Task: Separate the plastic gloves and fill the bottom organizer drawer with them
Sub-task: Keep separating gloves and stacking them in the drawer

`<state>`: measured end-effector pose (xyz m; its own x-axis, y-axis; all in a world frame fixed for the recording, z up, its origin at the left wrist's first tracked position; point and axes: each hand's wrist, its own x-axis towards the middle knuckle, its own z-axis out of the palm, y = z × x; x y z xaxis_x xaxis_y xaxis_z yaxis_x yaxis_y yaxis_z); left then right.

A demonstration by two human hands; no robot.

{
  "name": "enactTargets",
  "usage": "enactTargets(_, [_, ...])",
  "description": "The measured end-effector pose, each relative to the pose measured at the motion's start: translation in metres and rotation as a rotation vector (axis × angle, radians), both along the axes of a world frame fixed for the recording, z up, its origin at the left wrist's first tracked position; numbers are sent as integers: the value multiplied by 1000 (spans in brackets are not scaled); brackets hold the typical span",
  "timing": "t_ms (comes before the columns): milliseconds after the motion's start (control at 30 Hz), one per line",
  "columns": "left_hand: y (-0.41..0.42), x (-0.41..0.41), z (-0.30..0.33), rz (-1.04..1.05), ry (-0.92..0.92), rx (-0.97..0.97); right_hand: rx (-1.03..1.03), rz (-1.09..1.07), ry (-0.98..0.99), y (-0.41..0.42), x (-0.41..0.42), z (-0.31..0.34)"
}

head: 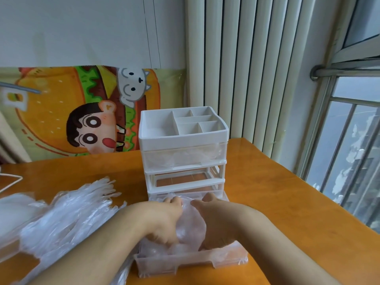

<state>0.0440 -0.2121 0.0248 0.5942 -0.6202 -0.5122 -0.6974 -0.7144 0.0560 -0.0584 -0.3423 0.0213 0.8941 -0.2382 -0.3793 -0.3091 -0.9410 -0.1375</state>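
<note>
A white organizer with clear drawers stands on the orange table. Its bottom drawer is pulled out toward me and holds a bunch of clear plastic gloves. My left hand and my right hand are both inside the drawer, pressing on either side of that bunch. The fingertips of both hands are partly hidden in the plastic. A loose pile of clear plastic gloves lies on the table to the left of the drawer.
The top drawer holds clear plastic; the middle slot shows no drawer. A clear drawer lies at the far left. The table's right edge runs beside a window. A cartoon cloth hangs behind.
</note>
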Motion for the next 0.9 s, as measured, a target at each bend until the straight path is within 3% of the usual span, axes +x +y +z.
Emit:
enactTargets(133, [-5,-6,12,6,-64,107,-47,-6,80,3,8,3])
enactTargets(367, [-2,-10,8,-80,-62,85,-131,43,143,8,19,3])
enactTargets(533, [19,-5,15,-110,-8,-2,-103,38,192,10,27,7])
enactTargets(633, [26,-9,29,-119,28,-163,-112,46,215,12,30,9])
enactTargets(733, [22,-22,35,-151,-107,-314,-168,83,244,15,31,8])
enactTargets(800, [14,-30,27,-173,-186,-272,-200,95,260,16,32,8])
enactTargets(900, [5,-27,9,-64,-151,-97,-176,76,254,15,30,8])
